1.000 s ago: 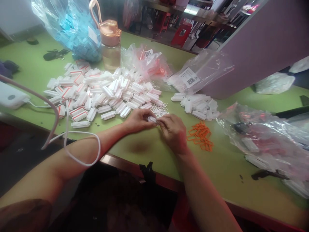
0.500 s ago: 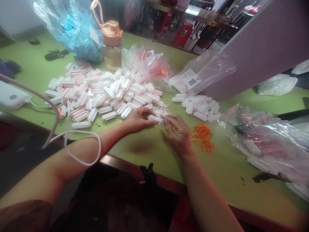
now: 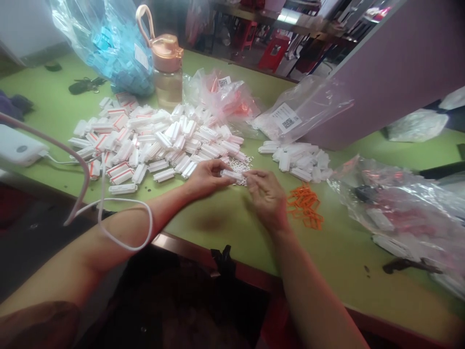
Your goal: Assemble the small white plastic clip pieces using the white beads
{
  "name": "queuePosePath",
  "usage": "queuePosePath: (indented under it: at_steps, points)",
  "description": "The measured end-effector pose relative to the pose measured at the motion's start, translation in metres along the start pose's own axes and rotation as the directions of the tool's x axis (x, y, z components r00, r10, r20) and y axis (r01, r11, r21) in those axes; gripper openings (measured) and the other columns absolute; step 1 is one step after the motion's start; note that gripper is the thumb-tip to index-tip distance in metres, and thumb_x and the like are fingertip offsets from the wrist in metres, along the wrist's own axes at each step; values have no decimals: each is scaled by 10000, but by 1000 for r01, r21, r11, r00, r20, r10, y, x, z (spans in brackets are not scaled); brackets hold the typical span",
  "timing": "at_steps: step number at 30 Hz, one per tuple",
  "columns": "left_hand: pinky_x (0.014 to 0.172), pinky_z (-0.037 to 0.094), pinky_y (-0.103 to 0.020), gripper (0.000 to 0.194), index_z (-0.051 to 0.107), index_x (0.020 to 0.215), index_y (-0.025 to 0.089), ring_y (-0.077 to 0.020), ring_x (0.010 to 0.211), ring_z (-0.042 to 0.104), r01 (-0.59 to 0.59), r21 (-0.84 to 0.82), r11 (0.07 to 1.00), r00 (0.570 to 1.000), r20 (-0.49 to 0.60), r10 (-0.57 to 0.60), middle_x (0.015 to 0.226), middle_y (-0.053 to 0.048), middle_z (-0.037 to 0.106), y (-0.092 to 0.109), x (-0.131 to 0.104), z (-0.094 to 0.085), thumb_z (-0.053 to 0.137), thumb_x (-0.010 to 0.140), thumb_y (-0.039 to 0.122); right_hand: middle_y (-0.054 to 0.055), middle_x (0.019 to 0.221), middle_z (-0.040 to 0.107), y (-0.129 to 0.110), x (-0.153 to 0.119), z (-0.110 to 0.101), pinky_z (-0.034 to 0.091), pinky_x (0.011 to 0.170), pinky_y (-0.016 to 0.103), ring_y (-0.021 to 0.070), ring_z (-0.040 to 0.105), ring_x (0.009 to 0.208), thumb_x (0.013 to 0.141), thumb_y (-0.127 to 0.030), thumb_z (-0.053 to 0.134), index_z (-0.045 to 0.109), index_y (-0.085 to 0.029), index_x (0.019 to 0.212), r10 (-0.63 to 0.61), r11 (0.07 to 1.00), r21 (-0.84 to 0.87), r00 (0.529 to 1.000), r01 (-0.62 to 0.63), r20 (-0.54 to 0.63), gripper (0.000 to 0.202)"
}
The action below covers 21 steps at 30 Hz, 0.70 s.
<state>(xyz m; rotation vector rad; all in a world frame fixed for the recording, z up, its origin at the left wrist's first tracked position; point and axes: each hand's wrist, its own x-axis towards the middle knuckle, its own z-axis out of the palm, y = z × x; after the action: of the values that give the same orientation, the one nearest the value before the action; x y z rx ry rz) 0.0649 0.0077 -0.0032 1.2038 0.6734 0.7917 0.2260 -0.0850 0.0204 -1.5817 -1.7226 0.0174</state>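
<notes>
Between thumb and fingers, my left hand [image 3: 208, 178] holds a small white plastic case [image 3: 230, 175] level above the green table [image 3: 232, 218]. My right hand [image 3: 268, 196] is at the case's right end, thumb and fingertips pinched together; whatever they hold is too small to make out. Just behind the case lies a scatter of tiny white pieces [image 3: 238, 165]. A large heap of similar white cases [image 3: 156, 138], some with red strips, spreads behind my left hand. Orange rectangular frames [image 3: 305, 206] lie to the right of my right hand.
At the back stand a bottle [image 3: 168, 72] and a bag of blue parts [image 3: 119, 63]. A clear labelled bag [image 3: 301, 114] lies behind a smaller pile of white parts [image 3: 296, 160]. Plastic bags [image 3: 399, 213] cover the right side. A white cable [image 3: 125, 245] loops over my left forearm.
The white case has shifted slightly left and tilted a little in my left hand. My right fingertips have drawn slightly apart from its end.
</notes>
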Motion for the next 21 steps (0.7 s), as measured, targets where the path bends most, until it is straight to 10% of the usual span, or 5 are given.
queuePosePath:
  at_steps: [15,21]
  points:
    - [647,443,-216,418,656,869,123,-73,649,554,-92,61,994,993,-73,96,753,7,639,-1,5,-4,830,579,367,44,803,697,6,2,17,246,679,338,201,565,796,886,-289,612,641,-212,782,143,902,-431,957,-21,252,133]
    - [625,445,-222,395,650,893,121,-75,622,541,-69,134,989,996,-47,75,710,12,616,1,4,-4,798,611,355,40,825,662,10,3,5,313,695,333,185,549,779,915,-289,534,602,-213,785,131,972,-216,974,-90,184,165]
